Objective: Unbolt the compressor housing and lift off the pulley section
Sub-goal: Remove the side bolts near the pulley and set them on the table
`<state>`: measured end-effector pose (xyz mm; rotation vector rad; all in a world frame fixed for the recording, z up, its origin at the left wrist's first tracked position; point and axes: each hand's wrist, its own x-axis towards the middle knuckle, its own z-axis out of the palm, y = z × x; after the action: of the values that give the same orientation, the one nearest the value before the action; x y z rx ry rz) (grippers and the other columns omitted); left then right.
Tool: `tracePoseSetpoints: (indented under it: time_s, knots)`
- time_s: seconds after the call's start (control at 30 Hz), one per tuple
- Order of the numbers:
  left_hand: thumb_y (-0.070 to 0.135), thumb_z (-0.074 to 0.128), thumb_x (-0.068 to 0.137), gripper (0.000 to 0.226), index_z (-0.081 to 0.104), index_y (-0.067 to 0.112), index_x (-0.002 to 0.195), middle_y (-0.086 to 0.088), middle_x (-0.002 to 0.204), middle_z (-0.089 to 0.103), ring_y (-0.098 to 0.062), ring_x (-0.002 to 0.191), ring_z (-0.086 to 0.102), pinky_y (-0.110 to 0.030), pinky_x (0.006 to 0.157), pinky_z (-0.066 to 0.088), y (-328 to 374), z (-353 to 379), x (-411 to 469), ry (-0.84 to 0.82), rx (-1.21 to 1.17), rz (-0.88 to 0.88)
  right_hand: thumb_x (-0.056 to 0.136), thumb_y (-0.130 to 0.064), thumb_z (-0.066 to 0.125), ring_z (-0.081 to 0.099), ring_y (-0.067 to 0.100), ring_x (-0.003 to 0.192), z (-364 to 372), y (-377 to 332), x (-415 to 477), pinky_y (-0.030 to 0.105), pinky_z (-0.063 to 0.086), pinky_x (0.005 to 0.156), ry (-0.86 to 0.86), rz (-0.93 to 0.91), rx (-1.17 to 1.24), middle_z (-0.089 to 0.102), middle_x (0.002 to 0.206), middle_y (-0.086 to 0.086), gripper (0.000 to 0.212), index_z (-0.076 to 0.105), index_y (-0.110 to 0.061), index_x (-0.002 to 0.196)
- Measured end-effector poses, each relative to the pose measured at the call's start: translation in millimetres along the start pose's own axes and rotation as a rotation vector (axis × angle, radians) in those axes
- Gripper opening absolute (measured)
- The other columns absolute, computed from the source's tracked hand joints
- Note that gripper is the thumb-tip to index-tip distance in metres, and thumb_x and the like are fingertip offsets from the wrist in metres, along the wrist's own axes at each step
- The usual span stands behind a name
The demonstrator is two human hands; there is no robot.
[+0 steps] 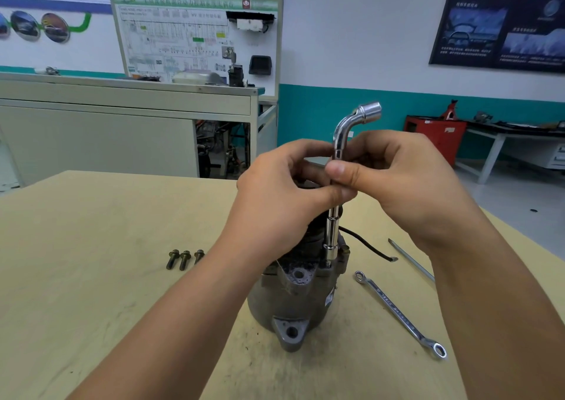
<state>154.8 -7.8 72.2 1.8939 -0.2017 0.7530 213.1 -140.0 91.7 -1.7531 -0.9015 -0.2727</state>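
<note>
Room: training workshop with a teal-banded wall. A wiring board [195, 35] stands behind a grey cabinet [122, 118].
Surface: pale wooden desk [91, 246], scuffed and stained.
Compressor [293, 301]: stands on end near the middle of the desk, long axis vertical. The grey cast housing is at the bottom and the dark pulley section [312, 237] is on top, mostly hidden behind the left hand.
Housing detail: dull, grimy aluminium. A mounting ear [290, 331] faces the near edge, and one open bolt hole [299, 275] shows on the upper flange.
Wrench [339, 142]: chrome L-socket type, shaft upright. The lower socket sits down on the flange at the right of the pulley section. The bolt under it is hidden.
Key relation: the wrench axis runs parallel to the compressor axis, and the fastener lies straight below both hands. Any turn is made about this vertical line.
Left hand [275, 204]: thumb and fingertips pinch the shaft from the left.
Right hand [406, 185]: fingers curl round the shaft from the right, just above the left thumb. Both hands are equally near.
Step (judged): spinning out a remaining housing bolt. The pulley section is not yet lifted.
Bolts [183, 259]: three lie side by side, left of the compressor.
Spanner [397, 311]: ring type, lying diagonally towards the right edge.
Cable [367, 243]: black lead trailing right from the compressor.
Rod [409, 262]: a thin metal tool beyond the spanner. Its type cannot be told.
</note>
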Motion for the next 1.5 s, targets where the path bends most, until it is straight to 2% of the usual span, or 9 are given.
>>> tracePoseSetpoints:
  time_s: [0.1,0.23,0.37,0.5,0.63,0.87,1.03,1.23,1.5]
  knots:
    - [0.016,0.08,0.075,0.042,0.057,0.049,0.086,0.018,0.078,0.073,0.003,0.081,0.068,-0.028,0.089,0.05,0.4,-3.9,0.7,-0.063,-0.009,-0.002,0.08,-0.017,0.07,0.061,0.003,0.066,-0.7,-0.8,0.1,0.017,0.05,0.06,-0.006,-0.017,-0.017,0.069,0.075,-0.001,0.006,0.069,-0.022,0.077]
    - [0.008,0.074,0.08,0.04,0.059,0.043,0.092,0.015,0.08,0.074,0.001,0.084,0.069,-0.026,0.089,0.05,0.8,-7.5,1.3,-0.134,-0.041,-0.003,0.085,-0.014,0.066,0.065,0.018,0.08,-1.1,-2.1,-0.9,0.029,0.052,0.073,-0.038,-0.02,-0.019,0.071,0.082,0.005,0.008,0.071,-0.02,0.082]
    - [0.011,0.078,0.077,0.041,0.058,0.046,0.083,0.016,0.075,0.073,0.003,0.077,0.069,-0.021,0.083,0.051,-0.4,-5.6,0.5,-0.086,-0.039,-0.013,0.086,-0.014,0.064,0.065,0.026,0.091,-3.0,-2.0,-1.1,0.041,0.051,0.084,-0.083,-0.001,0.007,0.072,0.089,0.007,0.01,0.072,-0.02,0.085]
    - [0.015,0.082,0.072,0.038,0.06,0.044,0.082,0.015,0.075,0.073,0.002,0.075,0.069,-0.024,0.08,0.053,-1.3,-3.4,-0.2,-0.051,-0.027,-0.014,0.075,-0.023,0.074,0.06,0.021,0.071,-2.2,-0.3,-0.7,0.032,0.052,0.069,-0.05,0.011,0.028,0.066,0.078,0.011,0.008,0.07,-0.019,0.08]
    - [0.018,0.083,0.071,0.038,0.06,0.044,0.083,0.014,0.075,0.073,0.001,0.075,0.069,-0.028,0.082,0.054,-1.4,-3.3,0.5,-0.05,-0.012,-0.015,0.076,-0.018,0.074,0.057,0.006,0.062,-0.2,-0.3,0.1,0.018,0.047,0.056,-0.033,-0.009,0.024,0.063,0.064,-0.003,0.009,0.068,-0.022,0.071]
    - [0.011,0.077,0.078,0.043,0.055,0.048,0.083,0.018,0.079,0.073,0.003,0.082,0.068,-0.029,0.09,0.049,-0.5,-6.4,0.2,-0.109,-0.016,-0.032,0.084,-0.012,0.066,0.065,0.017,0.081,-0.6,-3.2,-1.1,0.026,0.051,0.072,-0.043,-0.003,0.02,0.07,0.083,0.003,0.009,0.071,-0.019,0.083]
    - [0.014,0.081,0.073,0.039,0.059,0.044,0.083,0.016,0.077,0.073,0.001,0.079,0.069,-0.031,0.086,0.053,-2.0,-4.5,0.8,-0.063,-0.007,-0.042,0.078,-0.021,0.072,0.061,0.014,0.07,1.6,-2.1,-1.2,0.03,0.052,0.067,-0.044,0.004,0.016,0.068,0.076,0.006,0.002,0.07,-0.021,0.077]
    - [0.02,0.085,0.068,0.033,0.065,0.036,0.09,0.013,0.079,0.074,0.0,0.078,0.069,-0.033,0.085,0.055,-3.3,-3.7,-0.4,-0.024,-0.001,-0.054,0.072,-0.026,0.075,0.053,-0.004,0.054,3.7,0.1,-0.9,0.011,0.042,0.051,-0.019,-0.016,-0.023,0.061,0.058,-0.012,0.011,0.066,-0.025,0.066]
    - [0.011,0.077,0.078,0.039,0.059,0.045,0.088,0.017,0.079,0.074,0.004,0.082,0.068,-0.026,0.09,0.049,-0.5,-7.1,-1.6,-0.099,0.01,-0.057,0.087,-0.018,0.063,0.06,0.006,0.066,-2.1,-1.0,-0.5,0.018,0.046,0.06,-0.075,-0.012,-0.104,0.069,0.076,-0.007,0.016,0.068,-0.027,0.074]
